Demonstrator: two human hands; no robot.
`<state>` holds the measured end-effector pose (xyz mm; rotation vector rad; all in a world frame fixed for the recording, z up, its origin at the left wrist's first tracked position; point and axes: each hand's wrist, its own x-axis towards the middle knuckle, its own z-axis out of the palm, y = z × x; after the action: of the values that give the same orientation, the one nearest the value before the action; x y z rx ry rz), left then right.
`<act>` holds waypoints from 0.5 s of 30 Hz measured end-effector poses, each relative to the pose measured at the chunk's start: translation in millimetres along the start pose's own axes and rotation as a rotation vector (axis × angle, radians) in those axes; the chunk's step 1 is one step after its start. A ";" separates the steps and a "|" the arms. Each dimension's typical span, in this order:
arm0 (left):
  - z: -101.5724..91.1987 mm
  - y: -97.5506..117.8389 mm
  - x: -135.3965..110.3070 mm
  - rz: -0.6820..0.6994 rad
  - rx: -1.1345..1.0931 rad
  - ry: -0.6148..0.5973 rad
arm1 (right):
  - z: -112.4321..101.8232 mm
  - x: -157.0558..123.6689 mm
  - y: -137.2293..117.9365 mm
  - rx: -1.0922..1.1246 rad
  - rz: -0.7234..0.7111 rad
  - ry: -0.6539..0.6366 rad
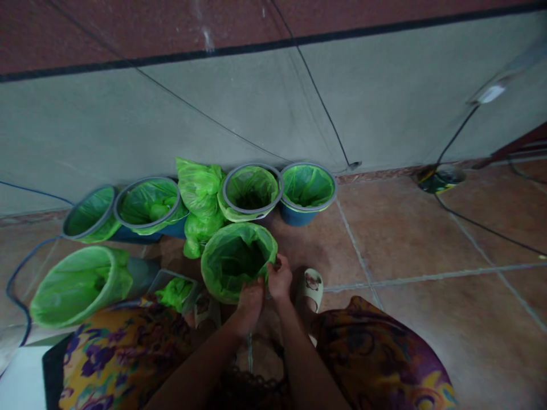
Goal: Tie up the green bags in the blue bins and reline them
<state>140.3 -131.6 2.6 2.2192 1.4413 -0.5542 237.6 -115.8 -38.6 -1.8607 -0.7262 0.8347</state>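
Note:
A small bin lined with a green plastic bag (236, 259) stands on the tiled floor right in front of me. My left hand (250, 300) grips the bag's near edge at the rim, fingers closed on the plastic. My right hand (279, 277) pinches the bag's rim at its right side. The bag is folded over the bin's outside. Both forearms reach down between my knees.
Several more green-lined blue bins (307, 191) line the wall. A lined bin (79, 285) lies tipped at left. A loose stuffed green bag (199, 196) sits among them. A tray with green bags (175, 290) sits by my left knee. Cables run along the wall and floor. My sandal (311, 287) shows.

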 end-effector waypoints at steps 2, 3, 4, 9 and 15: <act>0.3 -8.6 -3.9 0.026 0.020 -0.014 | 1.4 -3.3 0.0 -0.159 0.017 -0.029; -0.5 -13.1 -6.4 0.052 0.031 -0.018 | 2.0 -4.6 0.6 -0.225 0.036 -0.029; -2.2 -17.8 -8.9 0.092 0.042 -0.020 | 2.5 -5.7 1.6 -0.272 0.056 -0.021; -20.7 -41.0 -22.6 0.232 0.110 -0.037 | -2.6 -7.5 7.3 -0.165 0.122 0.002; -34.0 -30.6 -33.5 0.061 0.003 -0.029 | -21.9 10.8 11.7 -0.030 0.165 0.265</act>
<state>102.7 -126.6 44.7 2.2398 1.3542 -0.5665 263.0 -123.2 -44.7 -2.0300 -0.4257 0.6643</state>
